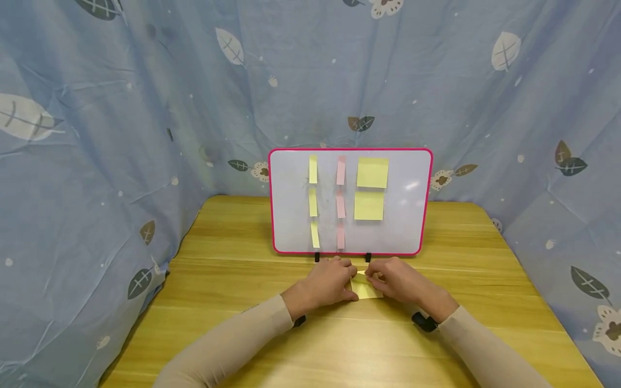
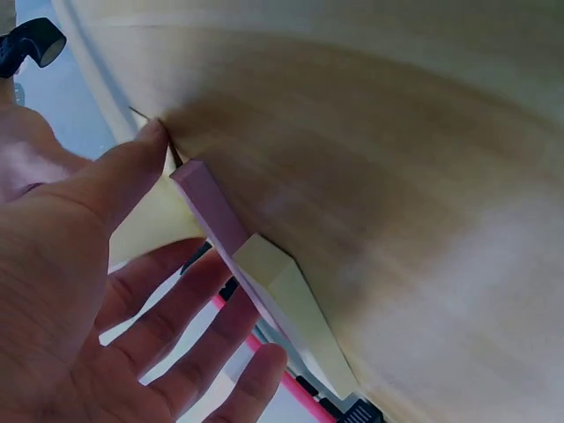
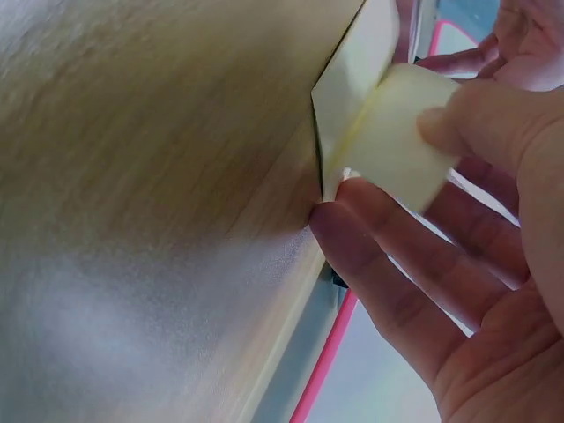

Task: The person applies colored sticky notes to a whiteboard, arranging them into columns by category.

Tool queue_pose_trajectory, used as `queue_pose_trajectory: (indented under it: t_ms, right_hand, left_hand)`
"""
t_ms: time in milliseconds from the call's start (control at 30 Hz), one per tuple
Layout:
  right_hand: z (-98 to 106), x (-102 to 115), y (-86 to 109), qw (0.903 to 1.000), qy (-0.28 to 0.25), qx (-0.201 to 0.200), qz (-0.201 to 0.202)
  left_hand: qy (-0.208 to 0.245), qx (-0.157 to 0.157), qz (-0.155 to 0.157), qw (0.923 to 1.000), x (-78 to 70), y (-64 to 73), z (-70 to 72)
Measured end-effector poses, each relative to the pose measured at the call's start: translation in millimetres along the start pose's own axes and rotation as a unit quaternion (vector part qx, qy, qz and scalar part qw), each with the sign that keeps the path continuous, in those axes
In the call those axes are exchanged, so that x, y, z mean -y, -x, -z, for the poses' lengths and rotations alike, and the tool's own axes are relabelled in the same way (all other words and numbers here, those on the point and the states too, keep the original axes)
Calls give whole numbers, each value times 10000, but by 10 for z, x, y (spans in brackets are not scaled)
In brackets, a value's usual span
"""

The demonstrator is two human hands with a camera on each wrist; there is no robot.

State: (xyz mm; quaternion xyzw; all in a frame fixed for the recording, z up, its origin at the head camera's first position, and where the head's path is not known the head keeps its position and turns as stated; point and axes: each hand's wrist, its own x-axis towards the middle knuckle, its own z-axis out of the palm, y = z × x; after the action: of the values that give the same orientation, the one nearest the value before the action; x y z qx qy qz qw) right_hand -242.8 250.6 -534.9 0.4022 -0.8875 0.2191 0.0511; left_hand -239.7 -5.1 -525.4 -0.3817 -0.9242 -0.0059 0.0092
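In the head view a yellow sticky note pad [image 1: 367, 292] lies on the table between the two hands. My left hand [image 1: 327, 283] rests at its left side, the thumb pressing on the near corner and the fingers extended. The right hand [image 1: 400, 280] pinches the top yellow sheet [image 3: 410, 128], which bends up from the pad beneath in the right wrist view. Close by the left fingers in the left wrist view are a narrow pink note pad [image 2: 211, 204] and a narrow pale yellow note pad [image 2: 295, 304], hidden by the hand in the head view.
Behind the hands stands a whiteboard [image 1: 291, 215] with a pink frame on small black feet. It bears columns of narrow yellow notes [image 1: 312, 202] and pink notes [image 1: 340, 205], plus two square yellow notes [image 1: 372, 172]. A patterned blue curtain [image 1: 301, 81] surrounds the wooden table [image 1: 218, 269].
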Motion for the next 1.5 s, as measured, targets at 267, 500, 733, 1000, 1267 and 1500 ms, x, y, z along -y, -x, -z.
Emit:
queue_pose_trajectory:
  t_ms: [267,500,733,1000,1267,1500]
  right_hand:
    - [-21,-16,-3,9980,-291,-215,-514]
    - [-53,-44,-27,9953,-234,-563,-750]
    - [-56,-61,-55,9925,-237,-658,-998]
    - [-48,-62,-59,9906,-221,-612,-1205]
    - [-51,-59,-76,9867,-358,-736,-1404]
    - [-80,-97,-80,9804,-400,-1045,-1622]
  left_hand:
    - [483,-216,221,9984,18,-1,-50]
    - [710,-469,311,9959,6,8,-70]
    - [475,-411,111,9980,-13,7,-79]
    - [277,-334,-17,9991,-23,16,-78]
    - [357,-240,44,9991,-33,24,-49]
    - [388,-111,177,9990,-54,33,-22]
